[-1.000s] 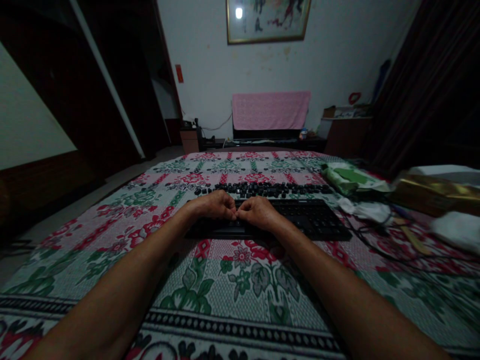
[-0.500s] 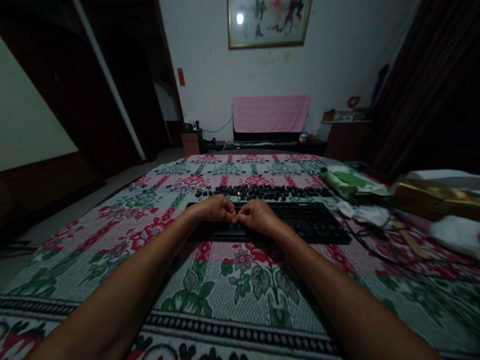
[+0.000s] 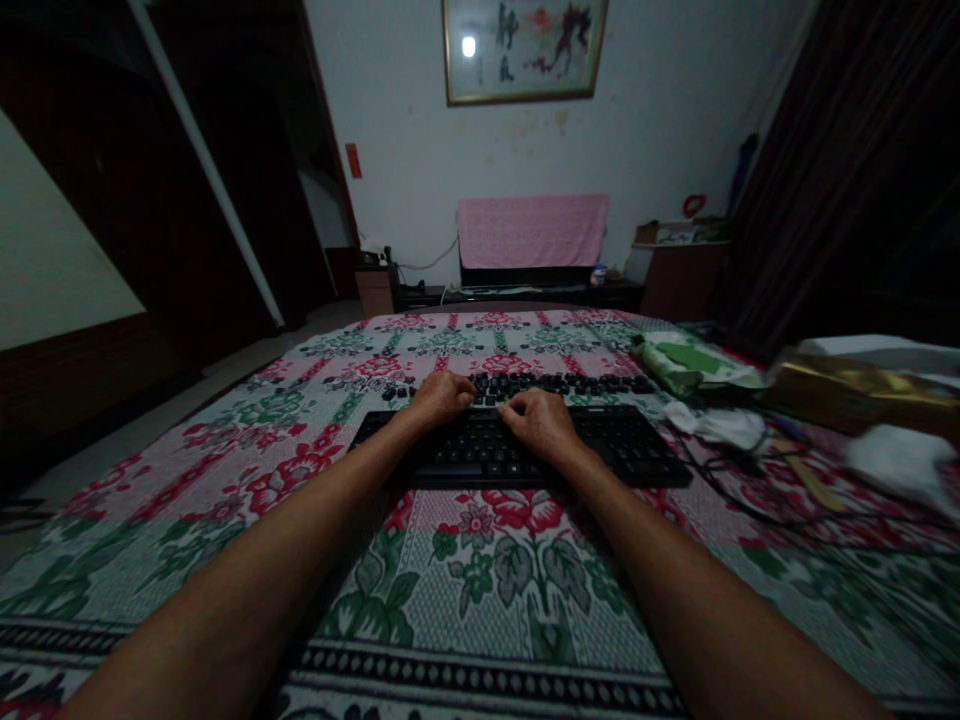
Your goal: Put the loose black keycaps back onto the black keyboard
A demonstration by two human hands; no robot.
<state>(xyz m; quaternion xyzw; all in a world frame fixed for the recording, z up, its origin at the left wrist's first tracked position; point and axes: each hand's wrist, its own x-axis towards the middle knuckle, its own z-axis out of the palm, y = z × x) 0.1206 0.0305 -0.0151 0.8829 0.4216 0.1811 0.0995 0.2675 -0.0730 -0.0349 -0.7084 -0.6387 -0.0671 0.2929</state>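
A black keyboard [image 3: 480, 455] lies crosswise on the table in front of me. Behind it runs a long row of loose black keycaps [image 3: 555, 384]. My left hand [image 3: 442, 394] is at the keyboard's back edge, its bent fingertips close together beside the nearest keycaps; whether one is between them I cannot make out. Over the middle of the keyboard is my right hand [image 3: 541, 420], thumb and fingers pinched together near the top row. Anything in that pinch is too small to see.
A flowered tablecloth [image 3: 480, 580] covers the table. To the right lie a green and white packet [image 3: 694, 362], crumpled white tissue [image 3: 727, 428], a black cable [image 3: 739, 500], a flat wooden stick [image 3: 810, 475] and a gold box [image 3: 855, 390].
My hands have moved apart from their meeting point on the keyboard. The left went back toward the loose keycaps; the right shifted slightly right and back. The view has shifted slightly.
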